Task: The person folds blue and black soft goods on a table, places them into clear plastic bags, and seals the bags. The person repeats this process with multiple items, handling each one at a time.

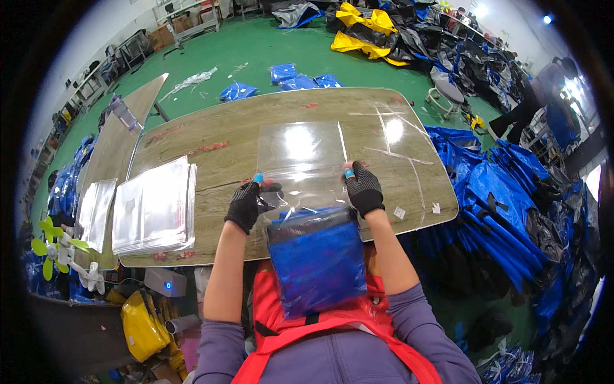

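Clear plastic bag (304,187), its long axis running away from the person, lies between the left hand (245,203) and right hand (365,191), both apparently pinching its opposite sides, neither clearly nearer, while its end holding a folded blue bundle (320,262) reaches past the near edge of the worktop (224,125).

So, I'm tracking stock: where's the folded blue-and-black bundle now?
In the head view, the bundle is lower centre, overlapping the near edge of the table, in front of the red apron, between the left forearm and right forearm.
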`<state>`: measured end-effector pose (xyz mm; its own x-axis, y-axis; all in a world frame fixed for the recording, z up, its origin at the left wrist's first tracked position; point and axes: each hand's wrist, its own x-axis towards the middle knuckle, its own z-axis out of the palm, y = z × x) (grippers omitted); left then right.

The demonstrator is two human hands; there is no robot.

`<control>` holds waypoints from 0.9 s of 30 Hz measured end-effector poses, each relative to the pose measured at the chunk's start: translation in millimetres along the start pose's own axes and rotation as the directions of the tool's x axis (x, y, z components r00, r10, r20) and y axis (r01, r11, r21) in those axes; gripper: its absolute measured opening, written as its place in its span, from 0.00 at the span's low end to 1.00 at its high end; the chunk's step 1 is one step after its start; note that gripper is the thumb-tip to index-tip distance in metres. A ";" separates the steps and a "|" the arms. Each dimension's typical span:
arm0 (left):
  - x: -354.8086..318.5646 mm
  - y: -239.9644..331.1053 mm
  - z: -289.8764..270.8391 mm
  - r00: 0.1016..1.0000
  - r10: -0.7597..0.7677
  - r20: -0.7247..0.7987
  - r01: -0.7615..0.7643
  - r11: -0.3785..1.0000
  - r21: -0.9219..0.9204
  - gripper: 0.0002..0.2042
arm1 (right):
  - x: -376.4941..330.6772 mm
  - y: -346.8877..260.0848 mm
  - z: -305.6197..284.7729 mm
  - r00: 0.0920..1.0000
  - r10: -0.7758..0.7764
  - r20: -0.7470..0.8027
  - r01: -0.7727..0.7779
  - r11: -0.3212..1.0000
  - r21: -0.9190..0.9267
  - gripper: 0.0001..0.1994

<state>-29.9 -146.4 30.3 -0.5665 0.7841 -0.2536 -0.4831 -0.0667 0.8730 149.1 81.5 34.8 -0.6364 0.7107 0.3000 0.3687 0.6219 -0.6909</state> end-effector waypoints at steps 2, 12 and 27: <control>5.8 -8.5 -6.0 0.998 -0.046 -0.042 0.041 0.994 -0.104 0.22 | 3.2 -25.9 2.7 0.872 -0.427 -0.239 0.390 0.902 -0.185 0.12; -29.1 17.2 2.0 0.978 0.134 0.160 -0.174 0.948 0.267 0.16 | 46.2 -108.1 53.6 0.467 -0.667 0.581 0.831 0.556 -0.030 0.10; -45.6 45.1 -7.3 0.999 0.025 -0.027 -0.010 0.889 0.459 0.21 | 40.1 53.4 -54.5 0.788 0.032 0.615 -0.413 0.768 0.489 0.16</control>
<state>-30.7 -189.6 78.2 -0.5963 0.7652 -0.2429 -0.1177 0.2160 0.9693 180.2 161.2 45.8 -0.9065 0.3768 -0.1905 0.2146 0.0228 -0.9764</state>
